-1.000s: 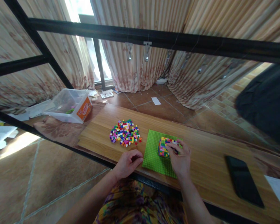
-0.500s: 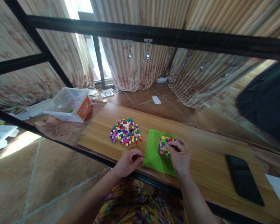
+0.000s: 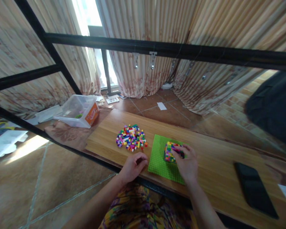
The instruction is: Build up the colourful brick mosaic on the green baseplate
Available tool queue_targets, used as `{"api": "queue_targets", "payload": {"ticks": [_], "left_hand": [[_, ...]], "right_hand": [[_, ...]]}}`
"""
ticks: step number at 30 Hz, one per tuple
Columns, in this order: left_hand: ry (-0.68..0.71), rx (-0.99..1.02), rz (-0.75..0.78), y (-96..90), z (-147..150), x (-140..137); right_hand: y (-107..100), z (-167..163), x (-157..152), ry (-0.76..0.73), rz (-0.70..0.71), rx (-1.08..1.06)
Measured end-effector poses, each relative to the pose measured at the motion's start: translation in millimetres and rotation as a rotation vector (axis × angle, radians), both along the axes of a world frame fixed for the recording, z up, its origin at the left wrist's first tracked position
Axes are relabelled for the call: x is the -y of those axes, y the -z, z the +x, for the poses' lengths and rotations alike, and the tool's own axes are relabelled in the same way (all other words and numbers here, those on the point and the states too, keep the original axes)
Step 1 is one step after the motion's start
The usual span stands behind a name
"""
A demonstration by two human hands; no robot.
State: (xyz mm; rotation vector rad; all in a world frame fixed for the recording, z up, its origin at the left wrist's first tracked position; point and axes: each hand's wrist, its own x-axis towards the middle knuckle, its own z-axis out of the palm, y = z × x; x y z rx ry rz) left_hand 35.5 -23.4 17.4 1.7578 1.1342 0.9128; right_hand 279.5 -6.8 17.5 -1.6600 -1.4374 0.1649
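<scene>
A low block of multicoloured toy bricks (image 3: 169, 151) stands on a green studded baseplate (image 3: 154, 162). My right hand (image 3: 187, 160) reaches over the block's right part, thumb and forefinger bent together at its top; whatever they may pinch is too small to make out. The hand covers that side of the block. My left hand (image 3: 134, 167) rests at the table's near edge, just left of the baseplate, its fingers curled in and thumb close to them. Nothing shows in it. Beyond it lies a loose heap of small bricks (image 3: 131, 137) in many colours.
A wooden board (image 3: 212, 165) carries all this, with a black phone (image 3: 254, 189) towards its right end. Left of the board sits a clear plastic box (image 3: 70, 111) with an orange label. A black metal bar (image 3: 123, 44) crosses in front of the curtains (image 3: 143, 19).
The whole view has shifted, so everything sits slightly lower and further right. My right hand stays on the brick block and my left hand keeps its place beside the baseplate.
</scene>
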Motion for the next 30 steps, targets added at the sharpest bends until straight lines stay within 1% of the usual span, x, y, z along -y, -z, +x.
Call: {"api": "queue_targets", "payload": {"ticks": [2,3,4,5,7,8,12,15,17,24,30], "left_hand": [[-0.042,-0.008,0.017,1.3,-2.7,0.4],[-0.06,-0.007,0.02,2.1,-4.1,0.5],[-0.074,-0.001,0.02,2.9,-5.2,0.4],[-0.082,0.008,0.016,3.7,-6.2,0.1],[-0.085,0.021,0.008,5.0,-7.3,-0.9],[-0.081,0.018,0.006,5.4,-7.6,-1.5],[-0.048,-0.007,0.008,5.4,-8.3,-3.0],[-0.04,-0.01,0.002,5.3,-8.7,-2.5],[-0.042,-0.014,-0.004,5.8,-8.7,-1.9],[-0.019,-0.006,-0.02,3.0,-8.2,-2.1],[-0.038,0.016,-0.033,3.0,-7.9,-2.1]], "right_hand": [[-9.3,-8.2,5.7,-0.016,0.065,0.108],[-13.8,-15.1,8.3,-0.05,0.088,0.13],[-17.6,-23.8,10.1,-0.115,0.084,0.13],[-20.2,-33.9,11.0,-0.193,0.062,0.114],[-21.3,-56.1,9.1,-0.35,-0.034,0.109],[-19.9,-67.2,6.1,-0.369,-0.078,0.132],[-9.9,-101.2,-15.3,-0.31,-0.283,0.275],[-5.3,-113.6,-32.1,-0.26,-0.41,0.345],[-4.4,-117.8,-39.5,-0.241,-0.461,0.371],[-0.5,-119.9,-44.0,-0.223,-0.493,0.395],[1.3,-113.9,-38.3,-0.275,-0.443,0.393]]}}
